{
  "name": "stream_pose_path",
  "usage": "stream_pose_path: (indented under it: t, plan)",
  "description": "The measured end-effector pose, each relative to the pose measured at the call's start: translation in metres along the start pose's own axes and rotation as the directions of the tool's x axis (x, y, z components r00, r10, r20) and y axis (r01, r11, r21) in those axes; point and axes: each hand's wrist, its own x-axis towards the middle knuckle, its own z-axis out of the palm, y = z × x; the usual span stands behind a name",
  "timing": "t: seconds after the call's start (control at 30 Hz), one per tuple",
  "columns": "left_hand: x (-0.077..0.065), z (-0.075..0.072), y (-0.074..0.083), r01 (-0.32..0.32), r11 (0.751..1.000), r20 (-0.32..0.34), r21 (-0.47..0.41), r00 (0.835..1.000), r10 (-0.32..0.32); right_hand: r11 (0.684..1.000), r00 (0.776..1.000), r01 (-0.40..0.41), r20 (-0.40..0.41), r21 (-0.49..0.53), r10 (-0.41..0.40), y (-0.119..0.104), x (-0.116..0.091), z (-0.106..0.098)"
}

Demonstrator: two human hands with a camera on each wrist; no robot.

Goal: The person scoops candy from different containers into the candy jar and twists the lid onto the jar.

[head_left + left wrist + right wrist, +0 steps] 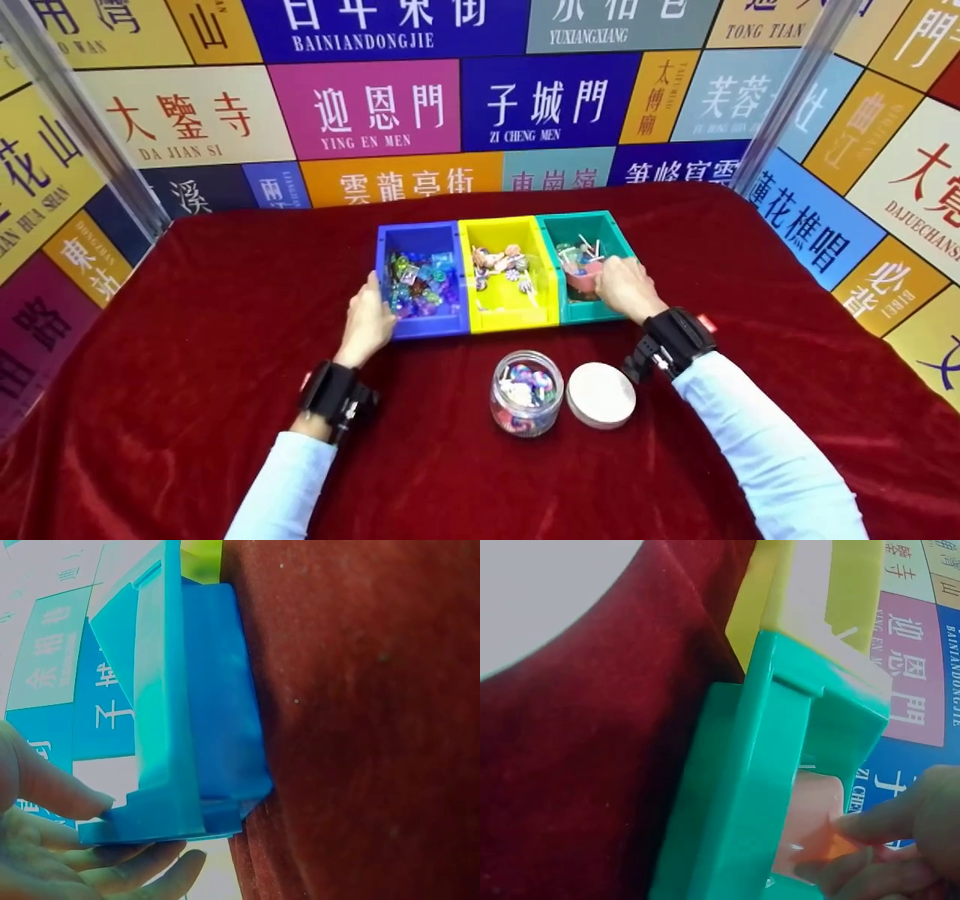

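Observation:
My left hand grips the near left corner of the blue bin; the left wrist view has the thumb above its rim and fingers below. At the other end, my right hand reaches into the green bin. It pinches a small pink cup-like thing, partly hidden by the fingers. Lollipops with white sticks lie beside it. Between them, the yellow bin holds several wrapped lollipops and shell-like pieces. Clear and coloured beads fill the blue bin's floor.
Nearer me stands an uncovered clear jar with colourful swirled pieces inside. Its white lid lies just right of it, close to my right wrist. Dark red cloth covers the table. Printed panels rise behind and at both sides.

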Motion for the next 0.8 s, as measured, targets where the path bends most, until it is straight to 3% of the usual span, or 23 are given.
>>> stream_pose_path:
  t: [0.2, 0.47, 0.63, 0.8]
  plan:
    - [-0.002, 0.0, 0.001, 0.006, 1.0, 0.018, -0.004, 1.0, -0.006, 1.0, 1.0, 0.013, -0.028, 0.002, -0.013, 0.012, 0.0, 0.007]
    - [-0.001, 0.0, 0.001, 0.025, 1.0, 0.031, -0.015, 0.999, -0.024, 0.974, 0.967, 0.224, -0.128, 0.027, -0.219, 0.023, 0.003, 0.019]
    - [-0.001, 0.0, 0.001, 0.009, 1.0, 0.028, -0.018, 1.0, -0.008, 0.969, 0.964, 0.235, -0.15, 0.077, -0.222, 0.029, 0.004, 0.025]
    - [-0.001, -0.001, 0.001, -0.018, 1.0, -0.008, -0.009, 1.0, 0.018, 0.953, 0.967, 0.232, -0.155, 0.194, -0.204, 0.032, 0.006, 0.027]
